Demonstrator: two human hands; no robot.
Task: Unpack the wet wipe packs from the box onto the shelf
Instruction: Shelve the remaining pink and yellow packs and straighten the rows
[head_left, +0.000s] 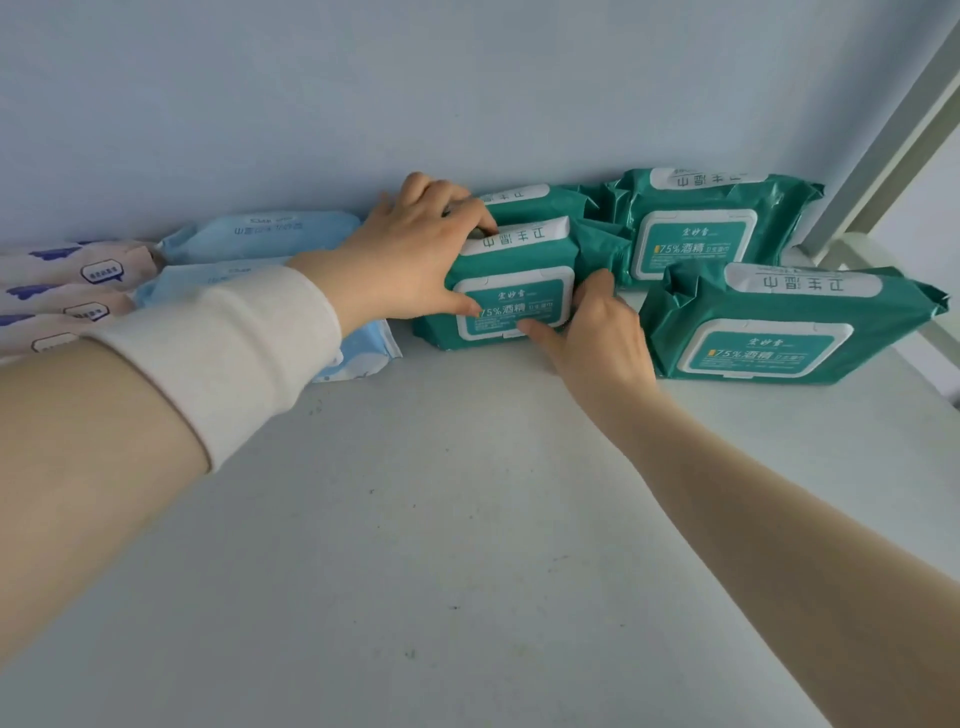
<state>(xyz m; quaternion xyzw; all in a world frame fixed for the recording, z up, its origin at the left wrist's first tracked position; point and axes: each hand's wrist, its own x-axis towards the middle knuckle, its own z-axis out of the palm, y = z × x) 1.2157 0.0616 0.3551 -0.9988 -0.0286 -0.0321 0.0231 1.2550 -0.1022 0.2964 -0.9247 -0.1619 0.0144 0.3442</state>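
A teal wet wipe pack (514, 265) with a white flip lid lies on the white shelf (441, 493). My left hand (415, 254) grips its left and top side, and my right hand (602, 332) holds its right lower corner. Another teal pack (519, 200) sits right behind it against the back wall, mostly hidden. Two more teal packs lie to the right, one at the back (706, 228) and one nearer the front (779, 327). The box is out of view.
Light blue packs (260, 234) and pale packs with dark blue print (67, 275) lie at the left along the back wall, partly behind my left sleeve. A white shelf post (893, 130) rises at the right. The shelf's front half is bare.
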